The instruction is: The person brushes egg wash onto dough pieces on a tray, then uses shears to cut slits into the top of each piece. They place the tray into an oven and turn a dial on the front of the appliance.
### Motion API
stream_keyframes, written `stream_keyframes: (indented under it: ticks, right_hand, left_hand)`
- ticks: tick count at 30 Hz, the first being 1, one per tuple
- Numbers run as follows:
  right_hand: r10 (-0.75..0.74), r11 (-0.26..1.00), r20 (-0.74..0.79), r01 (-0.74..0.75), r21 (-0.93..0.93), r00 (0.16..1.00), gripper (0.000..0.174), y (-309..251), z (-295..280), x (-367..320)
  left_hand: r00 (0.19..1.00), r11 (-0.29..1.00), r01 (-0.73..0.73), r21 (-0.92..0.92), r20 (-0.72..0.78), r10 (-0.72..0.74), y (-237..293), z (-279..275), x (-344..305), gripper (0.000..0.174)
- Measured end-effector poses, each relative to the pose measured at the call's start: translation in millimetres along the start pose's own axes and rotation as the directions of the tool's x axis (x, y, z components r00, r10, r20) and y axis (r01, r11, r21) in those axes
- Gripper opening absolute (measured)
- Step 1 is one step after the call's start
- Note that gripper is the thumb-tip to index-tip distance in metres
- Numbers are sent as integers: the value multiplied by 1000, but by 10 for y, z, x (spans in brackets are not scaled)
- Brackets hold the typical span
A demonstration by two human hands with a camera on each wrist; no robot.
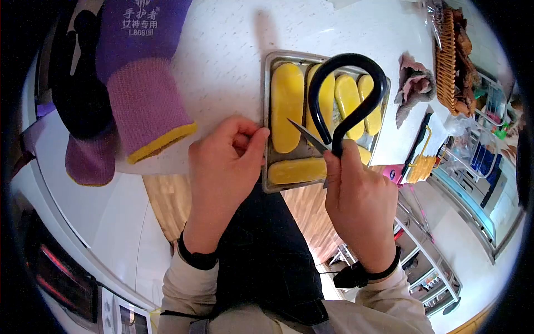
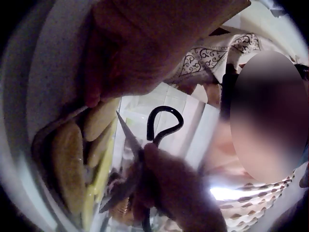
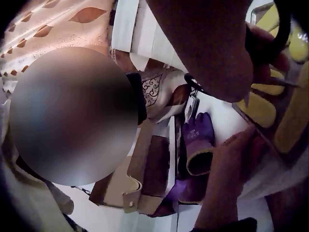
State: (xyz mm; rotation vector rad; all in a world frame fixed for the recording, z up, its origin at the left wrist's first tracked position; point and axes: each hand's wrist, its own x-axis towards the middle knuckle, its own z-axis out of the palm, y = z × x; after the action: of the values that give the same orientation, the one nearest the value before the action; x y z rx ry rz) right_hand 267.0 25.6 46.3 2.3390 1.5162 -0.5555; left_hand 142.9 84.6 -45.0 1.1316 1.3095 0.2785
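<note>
In the head view my right hand [image 1: 361,197] grips a pair of scissors [image 1: 347,119] with black loop handles. One pointed blade crosses over the tray, and in the left wrist view the scissors [image 2: 130,130] have their blades spread apart. My left hand [image 1: 227,164] has curled fingers, its thumb and fingertips pinching at the left rim of a metal tray [image 1: 267,111]. Several smooth, long yellow pieces [image 1: 287,108] lie in the tray, most lengthwise and one crosswise at the near end. My right hand and the scissors hide part of them.
Purple gloves [image 1: 147,106] lie on the white table [image 1: 222,67] at the left. A crumpled greyish cloth-like thing [image 1: 414,86] and a wicker basket [image 1: 445,61] are to the right. The tray's near end reaches past the table edge, above the wooden floor [image 1: 164,200].
</note>
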Motion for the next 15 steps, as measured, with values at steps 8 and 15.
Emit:
stream_keyframes:
  ticks: [8, 15]
  right_hand:
    - [-35, 993, -15, 33, -117, 999, 22, -26, 38, 62]
    - [-35, 985, 7, 36, -171, 999, 25, -58, 53, 85]
  left_hand:
    - [1000, 1000, -20, 9, -19, 20, -36, 15, 4, 10]
    - [1000, 1000, -13, 22, -5, 13, -22, 17, 6, 12]
